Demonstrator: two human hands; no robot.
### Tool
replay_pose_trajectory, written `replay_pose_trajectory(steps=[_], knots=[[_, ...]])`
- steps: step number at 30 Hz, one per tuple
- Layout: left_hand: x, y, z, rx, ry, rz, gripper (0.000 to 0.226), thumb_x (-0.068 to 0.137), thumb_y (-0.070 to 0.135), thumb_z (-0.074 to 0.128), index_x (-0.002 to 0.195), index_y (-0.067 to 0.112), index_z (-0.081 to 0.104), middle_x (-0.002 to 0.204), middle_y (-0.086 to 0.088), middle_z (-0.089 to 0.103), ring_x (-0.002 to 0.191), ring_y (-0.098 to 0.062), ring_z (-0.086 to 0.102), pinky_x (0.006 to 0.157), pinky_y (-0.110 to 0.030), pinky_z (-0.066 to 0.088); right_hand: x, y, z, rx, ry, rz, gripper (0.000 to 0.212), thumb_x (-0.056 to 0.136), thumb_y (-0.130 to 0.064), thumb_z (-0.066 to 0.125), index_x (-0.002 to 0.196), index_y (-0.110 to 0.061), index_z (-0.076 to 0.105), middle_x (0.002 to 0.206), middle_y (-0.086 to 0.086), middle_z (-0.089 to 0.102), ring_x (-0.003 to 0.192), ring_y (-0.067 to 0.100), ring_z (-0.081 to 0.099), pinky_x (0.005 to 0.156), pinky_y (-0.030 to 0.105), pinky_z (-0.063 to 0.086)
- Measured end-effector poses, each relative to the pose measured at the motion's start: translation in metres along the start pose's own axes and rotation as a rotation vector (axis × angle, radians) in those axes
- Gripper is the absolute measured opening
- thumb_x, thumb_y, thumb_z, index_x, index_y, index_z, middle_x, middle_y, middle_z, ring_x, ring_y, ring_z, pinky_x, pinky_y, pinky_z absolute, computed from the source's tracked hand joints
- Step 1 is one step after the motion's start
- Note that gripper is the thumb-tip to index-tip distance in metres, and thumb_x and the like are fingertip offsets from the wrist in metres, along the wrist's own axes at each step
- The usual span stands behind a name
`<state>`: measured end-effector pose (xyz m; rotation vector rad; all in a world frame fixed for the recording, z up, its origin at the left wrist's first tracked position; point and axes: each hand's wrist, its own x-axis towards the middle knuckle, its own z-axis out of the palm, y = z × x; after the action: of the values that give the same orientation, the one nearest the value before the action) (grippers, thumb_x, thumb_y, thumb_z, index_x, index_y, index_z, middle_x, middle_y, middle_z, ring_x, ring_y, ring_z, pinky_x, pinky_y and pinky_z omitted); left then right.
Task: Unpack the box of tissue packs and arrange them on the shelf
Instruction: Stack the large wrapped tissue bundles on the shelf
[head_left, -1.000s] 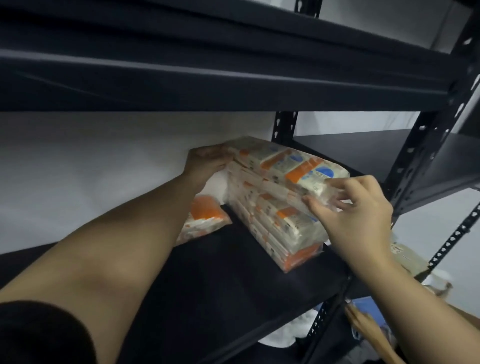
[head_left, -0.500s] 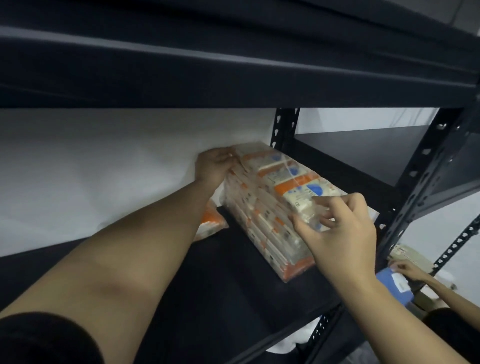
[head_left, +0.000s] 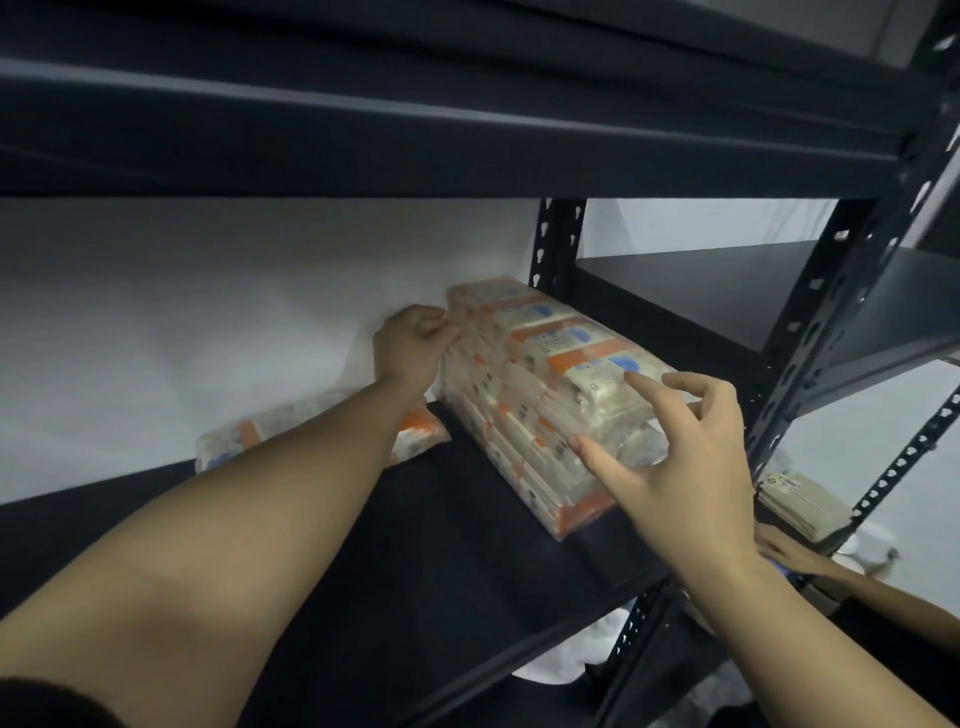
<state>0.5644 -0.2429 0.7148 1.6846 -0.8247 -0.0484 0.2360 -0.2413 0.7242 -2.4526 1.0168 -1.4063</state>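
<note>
Black metal shelf (head_left: 415, 561), middle tier, white wall behind. Item one: stack of tissue packs (head_left: 550, 400) in clear wrap with orange and blue print, lying on the shelf board at its right end, back corner close to the rear upright post (head_left: 556, 244). Item two: single tissue pack (head_left: 249, 441), flat on the board against the wall, left of the stack and partly hidden by the left forearm. Left hand (head_left: 410, 348): at the stack's far left side, fingers curled against the wrap (whether they pinch it cannot be told). Right hand (head_left: 680, 462): fingers spread and relaxed over the stack's near end, thumb touching its front. Another person's hand (head_left: 795, 556) shows low at right, below the shelf.
</note>
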Motion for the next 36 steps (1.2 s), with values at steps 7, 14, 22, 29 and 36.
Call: replay_pose_trajectory(steps=[7, 14, 22, 29, 36], knots=[[-0.065, -0.003, -0.007, 0.032, -0.073, 0.016, 0.038, 0.088, 0.044, 0.079, 0.117, 0.02, 0.073, 0.107, 0.012, 0.073, 0.098, -0.004, 0.069, 0.09, -0.025, 0.057, -0.018, 0.002, -0.007, 0.02, -0.026, 0.082, 0.094, 0.07, -0.054, 0.089, 0.149, -0.022, 0.047, 0.138, -0.003, 0.045, 0.13, 0.016, 0.04, 0.105, 0.03, 0.037], [-0.136, 0.005, -0.004, 0.034, -0.298, -0.033, 0.095, 0.075, 0.062, 0.082, 0.154, 0.026, 0.044, 0.155, 0.004, 0.05, 0.14, -0.016, 0.049, 0.114, -0.036, 0.042, -0.027, 0.005, -0.008, 0.279, -0.232, 0.333, 0.122, 0.066, -0.056, 0.092, 0.161, -0.028, 0.02, 0.155, -0.012, 0.04, 0.138, -0.005, 0.037, 0.107, 0.016, 0.028], [-0.179, 0.012, 0.018, -0.007, -0.385, -0.006, 0.114, 0.065, 0.071, 0.079, 0.16, 0.03, 0.034, 0.163, 0.006, 0.039, 0.149, -0.012, 0.037, 0.123, -0.039, 0.035, -0.025, 0.01, -0.005, 0.388, -0.249, 0.373, 0.112, 0.068, -0.039, 0.096, 0.156, -0.029, 0.026, 0.12, -0.028, 0.049, 0.102, -0.02, 0.046, 0.078, -0.006, 0.034], [-0.181, 0.015, 0.021, 0.06, -0.344, 0.003, 0.104, 0.076, 0.057, 0.085, 0.16, 0.023, 0.035, 0.163, 0.003, 0.039, 0.149, -0.014, 0.038, 0.122, -0.041, 0.036, -0.026, 0.016, 0.002, 0.381, -0.255, 0.353, 0.117, 0.065, -0.05, 0.094, 0.158, -0.028, 0.025, 0.123, -0.026, 0.05, 0.116, -0.001, 0.046, 0.084, 0.009, 0.037], [-0.186, 0.019, 0.013, 0.093, -0.388, 0.009, 0.105, 0.071, 0.067, 0.082, 0.158, 0.027, 0.037, 0.161, 0.006, 0.042, 0.147, -0.012, 0.04, 0.122, -0.041, 0.037, -0.03, 0.02, 0.001, 0.333, -0.266, 0.284, 0.099, 0.07, -0.048, 0.091, 0.149, -0.036, 0.033, 0.125, -0.029, 0.045, 0.116, -0.004, 0.043, 0.093, 0.016, 0.035]])
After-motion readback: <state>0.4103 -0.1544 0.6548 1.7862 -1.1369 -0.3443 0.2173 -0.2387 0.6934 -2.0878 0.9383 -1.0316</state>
